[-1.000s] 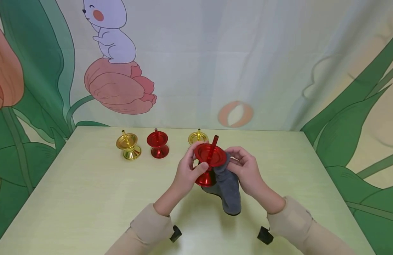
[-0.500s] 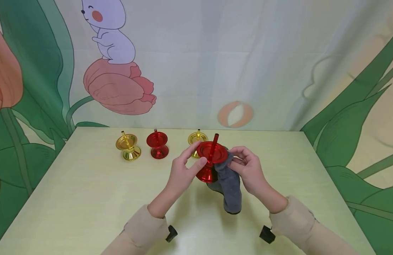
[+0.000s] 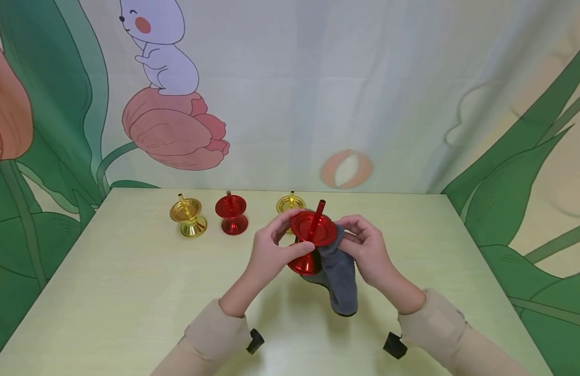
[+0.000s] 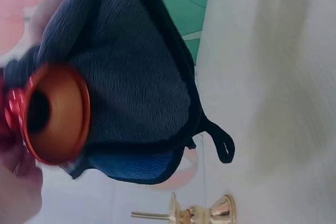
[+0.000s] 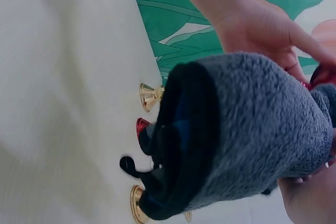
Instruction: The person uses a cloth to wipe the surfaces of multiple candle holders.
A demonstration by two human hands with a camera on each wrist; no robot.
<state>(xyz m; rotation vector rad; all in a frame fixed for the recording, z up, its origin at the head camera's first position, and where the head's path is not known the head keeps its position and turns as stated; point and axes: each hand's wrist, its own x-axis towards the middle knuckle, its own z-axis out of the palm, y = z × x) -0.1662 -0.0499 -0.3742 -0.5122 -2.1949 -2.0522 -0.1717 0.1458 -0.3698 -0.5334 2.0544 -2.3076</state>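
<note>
A shiny red candlestick (image 3: 306,261), with a round dish and a thin upright tube, is held above the table, slightly tilted. My left hand (image 3: 271,250) grips its dish from the left, thumb at the front edge and fingers at the far rim. In the left wrist view the hollow underside of its base shows. My right hand (image 3: 367,248) pinches a dark grey cloth (image 3: 343,279) against the dish's right side. The cloth hangs down in folds; a black hem and a small loop show in the left wrist view. The fingertips inside the cloth are hidden.
Along the back of the pale table (image 3: 130,292) stand a gold candlestick (image 3: 188,216), another red candlestick (image 3: 232,214) and a second gold candlestick (image 3: 290,203), partly hidden behind my left hand. A printed curtain (image 3: 403,104) hangs behind the table.
My left hand loosened and re-gripped the red candlestick, its thumb now across the dish's front edge. The candlestick rose slightly, then dropped back. My right hand stays nearly in place with the cloth.
</note>
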